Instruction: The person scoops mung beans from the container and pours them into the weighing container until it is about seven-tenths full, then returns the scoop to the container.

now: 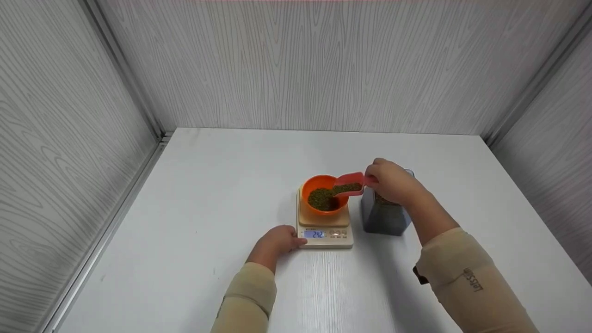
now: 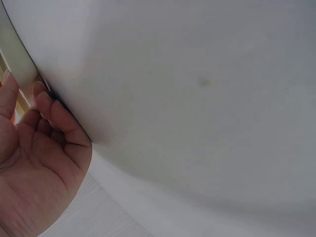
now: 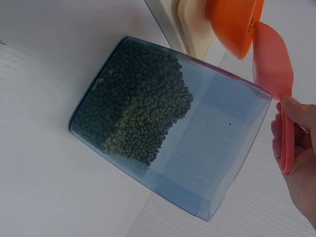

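My right hand (image 1: 393, 181) grips the handle of a red scoop (image 1: 349, 184) that carries green mung beans. The scoop's lip is tilted over the rim of an orange bowl (image 1: 325, 212), which holds more mung beans. The bowl stands on a cream kitchen scale (image 1: 325, 241) whose display reads about 242. My left hand (image 1: 276, 240) holds the scale's front left corner, its thumb on top; in the left wrist view the fingers of the left hand (image 2: 47, 153) are curled at the edge. A clear bluish container (image 3: 197, 153), partly filled with mung beans, stands right of the scale.
A white table (image 1: 222, 185) lies under everything. Grey wood-grain panels (image 1: 296, 64) enclose it at the back and both sides. The right forearm and hand cover part of the container's top in the head view.
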### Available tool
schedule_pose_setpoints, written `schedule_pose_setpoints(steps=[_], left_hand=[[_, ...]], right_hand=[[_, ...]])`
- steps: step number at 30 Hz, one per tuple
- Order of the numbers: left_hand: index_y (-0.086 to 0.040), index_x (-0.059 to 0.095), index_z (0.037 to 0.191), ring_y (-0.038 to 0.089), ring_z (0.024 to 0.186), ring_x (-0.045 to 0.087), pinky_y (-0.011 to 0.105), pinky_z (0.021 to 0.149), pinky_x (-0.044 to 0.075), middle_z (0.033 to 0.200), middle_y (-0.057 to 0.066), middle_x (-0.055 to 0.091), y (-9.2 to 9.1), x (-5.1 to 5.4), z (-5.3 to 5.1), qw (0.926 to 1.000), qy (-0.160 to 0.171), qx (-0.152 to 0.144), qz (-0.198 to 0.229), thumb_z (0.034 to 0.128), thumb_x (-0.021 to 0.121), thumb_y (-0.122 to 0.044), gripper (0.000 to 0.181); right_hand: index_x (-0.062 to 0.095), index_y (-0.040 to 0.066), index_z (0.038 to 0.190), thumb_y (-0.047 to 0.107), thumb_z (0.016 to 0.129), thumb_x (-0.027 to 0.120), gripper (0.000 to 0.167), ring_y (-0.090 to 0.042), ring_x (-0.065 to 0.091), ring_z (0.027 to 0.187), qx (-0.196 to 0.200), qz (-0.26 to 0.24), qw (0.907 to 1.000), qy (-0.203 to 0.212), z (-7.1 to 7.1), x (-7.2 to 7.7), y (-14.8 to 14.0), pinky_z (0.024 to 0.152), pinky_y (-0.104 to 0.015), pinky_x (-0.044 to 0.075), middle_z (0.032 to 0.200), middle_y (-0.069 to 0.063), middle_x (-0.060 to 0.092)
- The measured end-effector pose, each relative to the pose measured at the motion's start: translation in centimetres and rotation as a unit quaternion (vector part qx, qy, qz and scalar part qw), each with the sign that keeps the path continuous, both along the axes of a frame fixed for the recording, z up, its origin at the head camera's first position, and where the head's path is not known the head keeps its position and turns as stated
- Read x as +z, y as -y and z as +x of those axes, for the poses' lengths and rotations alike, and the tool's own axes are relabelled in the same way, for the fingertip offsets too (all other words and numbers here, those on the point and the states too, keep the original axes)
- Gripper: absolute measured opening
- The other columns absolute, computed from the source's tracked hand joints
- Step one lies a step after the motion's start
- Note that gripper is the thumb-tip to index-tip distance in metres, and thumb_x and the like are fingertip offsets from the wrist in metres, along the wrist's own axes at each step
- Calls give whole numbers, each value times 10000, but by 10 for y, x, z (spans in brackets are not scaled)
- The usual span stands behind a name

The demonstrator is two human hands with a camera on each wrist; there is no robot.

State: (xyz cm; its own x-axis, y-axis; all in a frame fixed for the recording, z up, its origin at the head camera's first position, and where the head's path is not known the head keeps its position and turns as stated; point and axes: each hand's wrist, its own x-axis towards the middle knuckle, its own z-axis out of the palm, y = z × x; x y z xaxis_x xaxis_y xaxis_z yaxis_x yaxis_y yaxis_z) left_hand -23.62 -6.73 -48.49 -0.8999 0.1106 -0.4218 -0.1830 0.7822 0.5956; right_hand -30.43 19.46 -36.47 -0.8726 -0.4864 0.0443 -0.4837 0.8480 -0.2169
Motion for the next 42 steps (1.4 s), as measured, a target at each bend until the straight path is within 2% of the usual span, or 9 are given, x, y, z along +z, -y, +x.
schedule_pose_setpoints(steps=[7, 14, 22, 42], left_hand=[[-103, 557, 763, 180, 704, 464, 314, 668, 368, 704, 23, 484, 0, 1, 0, 9999, 64, 92, 119, 834, 642, -364, 284], [-101, 557, 760, 176, 694, 453, 309, 654, 365, 701, 20, 478, 0, 0, 0, 10000, -7, -40, 63, 839, 635, -366, 287], [-101, 548, 746, 170, 690, 448, 304, 651, 361, 696, 13, 471, 1, 0, 0, 9999, -30, -87, 54, 837, 638, -366, 294], [-111, 524, 733, 170, 687, 448, 308, 654, 358, 693, 13, 463, 1, 0, 0, 9998, -85, -169, -7, 843, 627, -372, 301]], right_hand=[[652, 41, 955, 76, 852, 620, 114, -225, 533, 810, -9, 69, 10000, -28, -1, 0, 1, 746, -382, 463, 897, -87, 556], [652, 49, 970, 86, 855, 621, 126, -230, 541, 838, -190, 85, 9997, 93, -1, 1, 1, 783, -392, 472, 922, -85, 558], [657, 67, 951, 85, 854, 617, 107, -214, 525, 800, -360, 88, 9993, 73, 0, 3, 2, 751, -382, 472, 890, -61, 546], [654, 66, 982, 65, 848, 619, 139, -231, 529, 832, -323, 265, 9990, 169, 1, 6, 6, 754, -393, 473, 917, -76, 550]])
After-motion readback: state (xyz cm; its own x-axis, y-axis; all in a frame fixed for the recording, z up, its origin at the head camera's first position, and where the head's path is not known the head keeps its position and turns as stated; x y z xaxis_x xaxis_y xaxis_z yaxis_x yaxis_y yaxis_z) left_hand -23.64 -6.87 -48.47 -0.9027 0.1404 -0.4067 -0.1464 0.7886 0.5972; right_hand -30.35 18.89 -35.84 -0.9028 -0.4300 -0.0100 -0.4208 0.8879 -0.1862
